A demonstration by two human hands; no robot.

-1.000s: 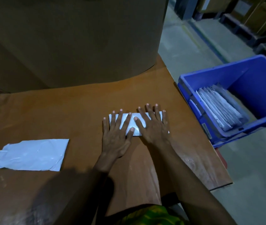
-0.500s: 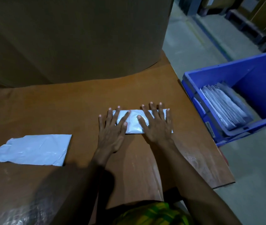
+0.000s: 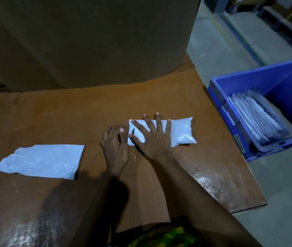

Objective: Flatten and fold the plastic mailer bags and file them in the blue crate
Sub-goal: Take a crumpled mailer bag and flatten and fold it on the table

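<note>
Brown table (image 3: 177, 97) up front, a tall cardboard wall (image 3: 88, 41) behind it, concrete floor (image 3: 213, 47) off to the side. The right hand (image 3: 152, 139) lies flat on the folded mailer bag (image 3: 182, 132) at mid-table, its fingers (image 3: 159, 123) spread wide and gripping nothing, pressing the air out, by the look of it. The bag's far end looks puffy, so more smoothing seems due. The left hand (image 3: 114, 147) sits just beside the bag's left edge, fingers loosely bent and holding nothing, probably bracing it. A second, unfolded mailer (image 3: 41, 161) waits well apart on the left. The blue crate (image 3: 284, 82) stands on the right, filed mailers (image 3: 257, 118) upright inside.
</note>
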